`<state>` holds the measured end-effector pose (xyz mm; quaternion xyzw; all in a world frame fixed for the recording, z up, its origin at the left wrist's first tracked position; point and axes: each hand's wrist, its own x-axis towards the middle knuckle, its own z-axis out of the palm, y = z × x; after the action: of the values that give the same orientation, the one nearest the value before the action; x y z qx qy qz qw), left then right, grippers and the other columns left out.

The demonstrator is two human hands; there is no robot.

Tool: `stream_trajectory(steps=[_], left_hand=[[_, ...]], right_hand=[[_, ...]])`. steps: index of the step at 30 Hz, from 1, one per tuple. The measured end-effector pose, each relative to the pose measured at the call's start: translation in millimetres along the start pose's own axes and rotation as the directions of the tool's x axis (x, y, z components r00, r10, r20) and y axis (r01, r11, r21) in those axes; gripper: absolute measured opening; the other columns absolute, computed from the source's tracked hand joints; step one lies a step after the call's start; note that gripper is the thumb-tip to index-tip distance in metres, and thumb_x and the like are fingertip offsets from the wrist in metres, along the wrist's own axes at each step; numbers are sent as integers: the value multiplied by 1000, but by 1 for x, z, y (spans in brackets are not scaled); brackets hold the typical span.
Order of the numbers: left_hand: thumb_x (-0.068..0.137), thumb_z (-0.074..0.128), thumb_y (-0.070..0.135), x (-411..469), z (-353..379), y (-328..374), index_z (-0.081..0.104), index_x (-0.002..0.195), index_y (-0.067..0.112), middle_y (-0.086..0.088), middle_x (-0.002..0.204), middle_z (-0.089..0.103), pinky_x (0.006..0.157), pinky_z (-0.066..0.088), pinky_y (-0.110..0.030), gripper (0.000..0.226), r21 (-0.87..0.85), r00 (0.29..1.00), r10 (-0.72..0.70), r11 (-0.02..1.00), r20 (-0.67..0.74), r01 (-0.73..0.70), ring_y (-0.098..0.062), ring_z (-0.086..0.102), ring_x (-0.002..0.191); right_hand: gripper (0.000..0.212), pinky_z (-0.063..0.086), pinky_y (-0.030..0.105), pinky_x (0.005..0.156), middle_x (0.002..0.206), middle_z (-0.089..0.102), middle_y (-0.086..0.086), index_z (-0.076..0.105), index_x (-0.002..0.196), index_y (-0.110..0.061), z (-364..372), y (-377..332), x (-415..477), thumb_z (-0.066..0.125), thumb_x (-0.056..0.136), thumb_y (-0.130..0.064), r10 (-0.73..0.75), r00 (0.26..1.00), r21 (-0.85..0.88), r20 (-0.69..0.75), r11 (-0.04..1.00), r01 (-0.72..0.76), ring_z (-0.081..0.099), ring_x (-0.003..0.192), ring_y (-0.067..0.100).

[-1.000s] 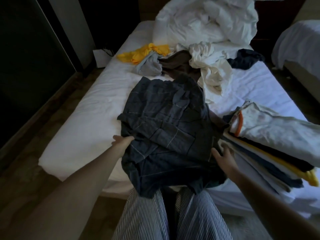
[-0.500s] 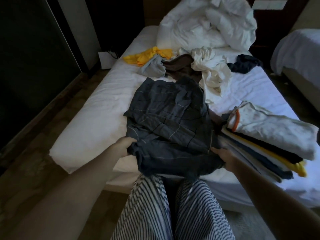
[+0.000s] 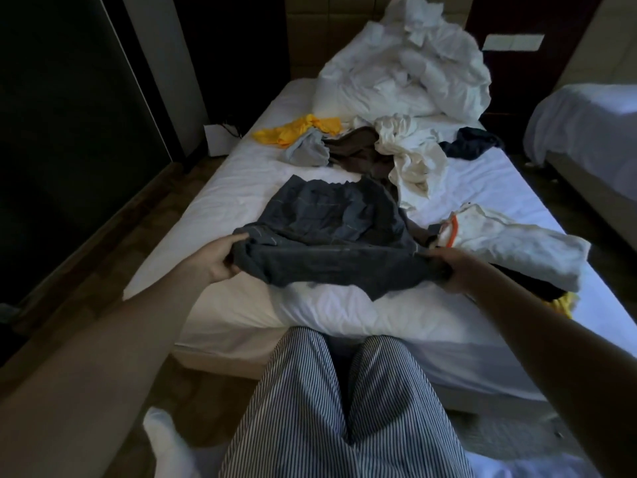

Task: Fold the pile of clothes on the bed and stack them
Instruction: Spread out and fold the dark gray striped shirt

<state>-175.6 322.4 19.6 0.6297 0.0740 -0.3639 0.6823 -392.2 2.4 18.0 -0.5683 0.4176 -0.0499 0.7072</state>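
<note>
Blue checked cloth (image 3: 327, 232) is lying in the middle of the bed (image 3: 220, 208), and its near edge is now coming up off the sheet. A moment ago that edge was hanging down over the side of the bed. Now the left hand (image 3: 220, 260) and the right hand (image 3: 450, 270) are each gripping a corner tight and lifting it. They seem to be starting the first fold. The folded stack (image 3: 517, 250) is sitting just beside it on the right, and the messy pile (image 3: 365, 153) is waiting behind.
</note>
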Motion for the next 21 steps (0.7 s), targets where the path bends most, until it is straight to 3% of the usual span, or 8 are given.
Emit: stream_trajectory(steps=[2, 4, 6, 12, 13, 16, 19, 21], left_hand=[[97, 50, 12, -6, 5, 1, 59, 105, 10, -7, 91, 67, 50, 54, -20, 13, -7, 1000, 12, 1000, -16, -12, -15, 65, 70], [97, 48, 8, -5, 5, 3, 56, 112, 12, -6, 108, 59, 60, 54, -21, 17, -16, 1000, -1, 1000, -31, 0, -17, 62, 81], [97, 46, 8, -5, 2, 6, 57, 111, 11, -8, 112, 55, 63, 54, -22, 18, 62, 998, -43, 997, -48, 46, -19, 58, 88], [95, 47, 5, -9, -12, 4, 60, 97, 12, -8, 101, 58, 52, 55, -21, 14, 521, 982, -186, 836, -31, 174, -19, 58, 85], [95, 49, 6, -6, -11, 5, 60, 95, 10, -8, 97, 59, 51, 55, -20, 12, 491, 989, -147, 860, -30, 142, -18, 59, 81], [93, 51, 6, 14, -5, 12, 61, 100, 3, -10, 91, 61, 48, 54, -22, 12, 276, 991, -120, 952, -56, 131, -16, 62, 72], [98, 44, 8, 40, 4, 29, 56, 100, 1, -14, 100, 58, 48, 54, -25, 15, -99, 992, -115, 989, -44, 110, -18, 59, 80], [99, 43, 10, 55, 14, 43, 54, 110, -1, -16, 103, 58, 45, 53, -24, 18, -308, 994, -99, 948, -37, 83, -18, 57, 82]], right_hand=[[32, 43, 13, 36, 40, 59, -2, 56, 77, -12, 2, -7, -5, 34, 96, 2, -78, 996, 81, 45, 994, 74, 56, 34, 5], [42, 42, 12, 36, 36, 56, -5, 59, 67, -13, 3, -10, -6, 33, 96, 3, -111, 993, 76, 44, 991, 108, 52, 31, 1], [27, 44, 11, 38, 45, 61, -4, 54, 73, -12, -2, -9, -3, 42, 96, -3, -104, 994, 22, 40, 994, 103, 55, 34, 0], [9, 55, 21, 49, 74, 71, 11, 67, 79, -1, -27, -4, 10, 60, 85, -2, 194, 955, -216, 226, 966, -145, 69, 58, 15], [8, 56, 21, 53, 82, 71, 12, 68, 85, 1, -25, -6, 12, 66, 78, -3, 180, 955, -170, 234, 975, -142, 70, 63, 15], [52, 57, 19, 62, 98, 70, 12, 67, 100, -1, -14, -15, 23, 83, 51, -8, 75, 969, 3, 237, 997, -78, 69, 79, 15], [47, 57, 18, 60, 79, 71, 7, 73, 83, -10, -2, -28, 33, 88, 39, -7, -83, 956, 261, 281, 965, 7, 69, 71, 12], [8, 55, 18, 53, 60, 70, -2, 70, 76, -11, 9, -40, 42, 73, 72, -5, -118, 986, 322, 116, 944, 75, 67, 57, 6]])
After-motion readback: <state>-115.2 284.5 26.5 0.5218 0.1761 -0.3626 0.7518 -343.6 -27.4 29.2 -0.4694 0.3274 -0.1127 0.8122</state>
